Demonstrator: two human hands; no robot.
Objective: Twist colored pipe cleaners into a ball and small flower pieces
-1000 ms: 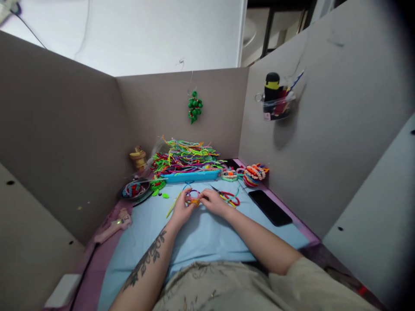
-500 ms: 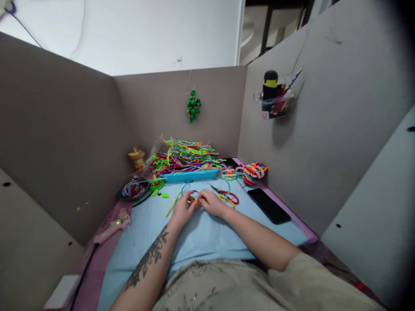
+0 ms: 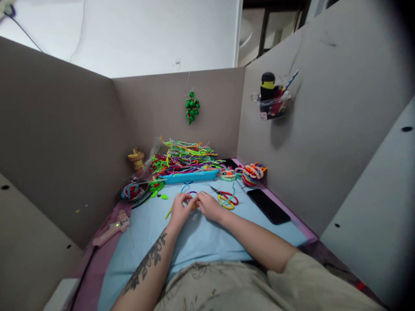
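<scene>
My left hand [image 3: 180,209] and my right hand [image 3: 208,204] meet over the blue cloth [image 3: 152,233], fingertips pinched together on a small orange pipe-cleaner piece [image 3: 195,207]. Most of that piece is hidden by the fingers. A purple strand shows just behind the fingertips. A yellow pipe cleaner [image 3: 168,212] lies left of my left hand, partly covered by it. Beyond my right hand are scissors [image 3: 228,199] with red and yellow handles. A teal strand [image 3: 232,192] crosses the handles.
A blue tray [image 3: 191,177] piled with colourful pipe cleaners stands at the back. Finished pipe-cleaner figures [image 3: 253,173] sit to its right, near a black phone [image 3: 268,206]. At left are a round dish [image 3: 125,194] and a pink glue gun [image 3: 113,229]. Grey panels enclose the table.
My fingers have shifted slightly around the orange piece, and less of it shows. The left hand covers more of the yellow pipe cleaner. The teal strand now extends farther right across the scissors.
</scene>
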